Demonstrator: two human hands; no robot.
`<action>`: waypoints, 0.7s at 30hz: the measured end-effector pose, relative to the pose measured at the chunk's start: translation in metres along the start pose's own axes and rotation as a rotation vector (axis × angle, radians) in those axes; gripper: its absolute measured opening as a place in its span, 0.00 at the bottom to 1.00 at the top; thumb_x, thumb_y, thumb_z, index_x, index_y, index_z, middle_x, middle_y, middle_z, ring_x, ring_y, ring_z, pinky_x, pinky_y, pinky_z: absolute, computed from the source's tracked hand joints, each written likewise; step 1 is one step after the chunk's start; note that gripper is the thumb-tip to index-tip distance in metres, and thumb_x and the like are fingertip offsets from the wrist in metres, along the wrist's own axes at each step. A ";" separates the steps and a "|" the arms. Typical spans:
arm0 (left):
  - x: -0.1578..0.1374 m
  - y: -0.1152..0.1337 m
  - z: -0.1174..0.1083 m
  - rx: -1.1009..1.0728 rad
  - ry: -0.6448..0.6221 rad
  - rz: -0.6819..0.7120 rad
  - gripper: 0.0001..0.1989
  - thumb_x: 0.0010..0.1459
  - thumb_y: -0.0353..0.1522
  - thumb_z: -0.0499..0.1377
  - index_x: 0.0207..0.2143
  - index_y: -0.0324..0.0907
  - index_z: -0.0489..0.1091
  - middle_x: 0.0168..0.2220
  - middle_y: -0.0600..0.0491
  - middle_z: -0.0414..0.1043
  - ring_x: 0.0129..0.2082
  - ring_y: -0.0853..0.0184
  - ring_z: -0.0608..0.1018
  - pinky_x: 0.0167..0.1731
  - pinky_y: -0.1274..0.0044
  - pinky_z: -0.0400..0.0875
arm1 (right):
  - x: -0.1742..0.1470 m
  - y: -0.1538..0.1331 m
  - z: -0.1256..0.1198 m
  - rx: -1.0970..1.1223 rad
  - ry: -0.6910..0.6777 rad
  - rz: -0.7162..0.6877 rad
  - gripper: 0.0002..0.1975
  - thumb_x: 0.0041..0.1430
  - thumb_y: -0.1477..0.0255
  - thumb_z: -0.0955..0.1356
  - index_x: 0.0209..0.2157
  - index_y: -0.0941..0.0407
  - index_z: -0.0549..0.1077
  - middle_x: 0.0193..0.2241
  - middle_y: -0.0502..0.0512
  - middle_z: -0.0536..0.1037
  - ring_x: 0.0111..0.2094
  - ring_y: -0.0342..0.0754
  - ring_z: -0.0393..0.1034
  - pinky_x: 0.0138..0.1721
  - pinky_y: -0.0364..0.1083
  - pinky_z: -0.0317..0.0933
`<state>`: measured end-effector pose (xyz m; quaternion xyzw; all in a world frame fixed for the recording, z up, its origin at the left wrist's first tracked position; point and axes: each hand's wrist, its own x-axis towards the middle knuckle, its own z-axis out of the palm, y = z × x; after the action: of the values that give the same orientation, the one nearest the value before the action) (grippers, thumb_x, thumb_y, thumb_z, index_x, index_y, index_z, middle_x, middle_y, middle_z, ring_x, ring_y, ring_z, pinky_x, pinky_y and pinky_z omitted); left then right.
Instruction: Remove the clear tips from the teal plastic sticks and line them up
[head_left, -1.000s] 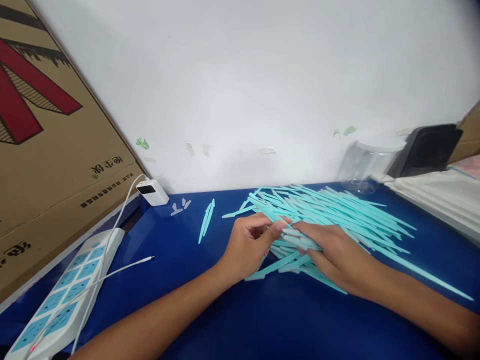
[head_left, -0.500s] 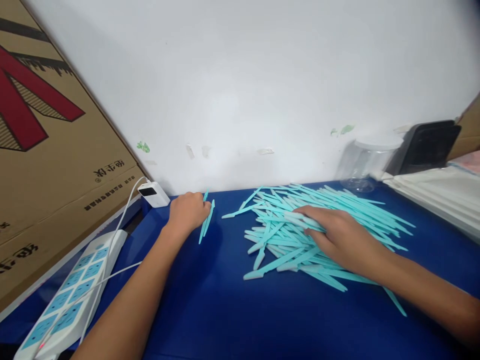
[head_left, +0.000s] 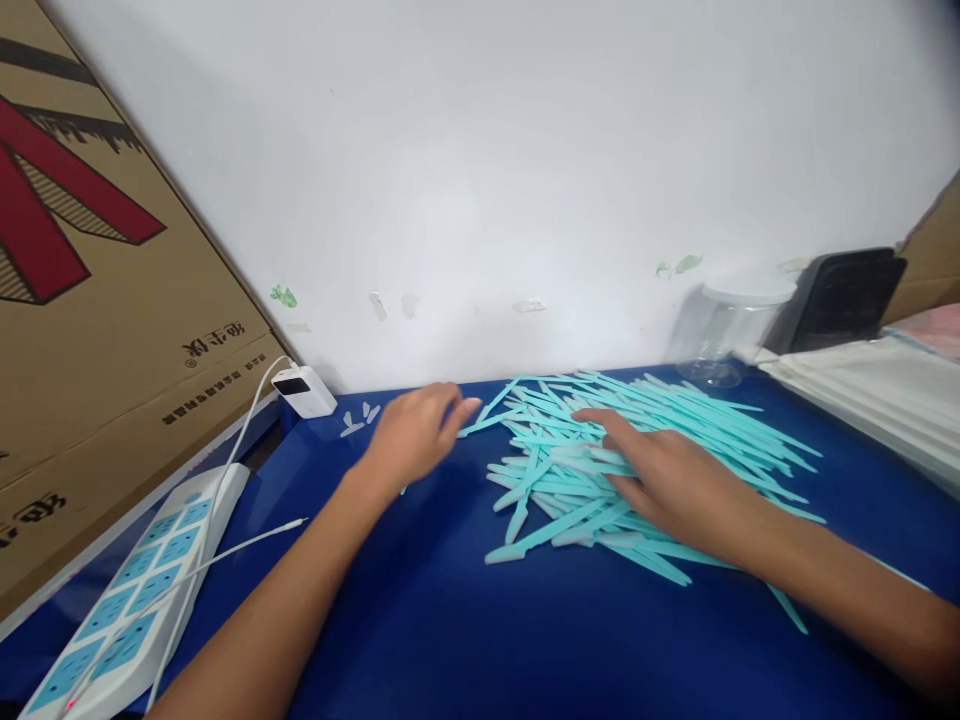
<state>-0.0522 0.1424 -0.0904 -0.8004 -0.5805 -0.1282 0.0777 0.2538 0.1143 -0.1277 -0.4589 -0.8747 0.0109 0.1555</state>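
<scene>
A loose pile of turquoise eyebrow razors (head_left: 697, 425) with pale, translucent ends covers the right middle of the blue table. My right hand (head_left: 660, 475) is over the pile, closed on a few eyebrow razors (head_left: 585, 458) between thumb and fingers, its index finger stretched out. Just left of the pile is my left hand (head_left: 416, 435), thumb and fingers apart, with nothing visible in it. Its thumb is near the end of a razor (head_left: 484, 425) lying at the pile's edge. Small translucent pieces (head_left: 352, 424) lie left of that hand, which mostly hides the razors beneath it.
A white power bank (head_left: 304, 392) with a cable stands at the table's back left. The power strip (head_left: 135, 590) lies along the left side, beside a large cardboard box (head_left: 112, 330). A clear jar (head_left: 720, 340), a black object (head_left: 844, 300) and white sheets (head_left: 900, 385) are at right.
My left hand has moved right toward the pile and its fingers have spread, uncovering the small translucent pieces. The right hand stays over the pile, its index finger now lifted off the held razors.
</scene>
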 end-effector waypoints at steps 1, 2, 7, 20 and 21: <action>-0.004 0.012 0.003 -0.149 0.010 0.119 0.26 0.74 0.48 0.43 0.40 0.41 0.73 0.36 0.48 0.77 0.36 0.61 0.78 0.37 0.73 0.65 | 0.000 0.000 0.002 0.004 -0.002 -0.004 0.35 0.61 0.80 0.66 0.68 0.55 0.56 0.26 0.51 0.81 0.22 0.51 0.72 0.22 0.42 0.47; -0.008 0.025 0.006 -0.285 -0.003 0.216 0.25 0.74 0.47 0.43 0.39 0.41 0.72 0.33 0.50 0.75 0.34 0.64 0.76 0.36 0.74 0.64 | 0.000 -0.001 0.004 0.004 0.001 -0.009 0.35 0.61 0.80 0.66 0.68 0.55 0.55 0.27 0.52 0.81 0.23 0.51 0.73 0.22 0.42 0.47; -0.025 0.068 0.023 -0.799 -0.187 0.294 0.26 0.76 0.43 0.42 0.30 0.40 0.68 0.24 0.56 0.65 0.25 0.70 0.68 0.32 0.76 0.60 | -0.001 -0.004 0.011 -0.045 0.047 -0.055 0.36 0.58 0.80 0.65 0.67 0.54 0.55 0.24 0.49 0.80 0.22 0.51 0.74 0.22 0.42 0.46; -0.011 0.042 0.026 -0.962 -0.132 0.170 0.23 0.74 0.43 0.47 0.27 0.42 0.53 0.26 0.58 0.51 0.27 0.71 0.56 0.29 0.74 0.52 | 0.005 0.003 0.001 0.162 0.092 -0.070 0.18 0.73 0.55 0.63 0.49 0.56 0.70 0.22 0.50 0.77 0.19 0.48 0.69 0.23 0.44 0.53; -0.009 0.037 0.026 -0.957 -0.127 0.163 0.23 0.75 0.43 0.47 0.27 0.42 0.53 0.26 0.58 0.50 0.27 0.71 0.55 0.29 0.74 0.52 | 0.006 0.005 0.000 0.190 0.098 -0.047 0.18 0.74 0.55 0.61 0.47 0.55 0.71 0.22 0.50 0.76 0.19 0.47 0.67 0.23 0.44 0.52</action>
<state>-0.0162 0.1295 -0.1167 -0.7954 -0.3954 -0.3252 -0.3245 0.2545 0.1220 -0.1272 -0.4213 -0.8717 0.0678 0.2409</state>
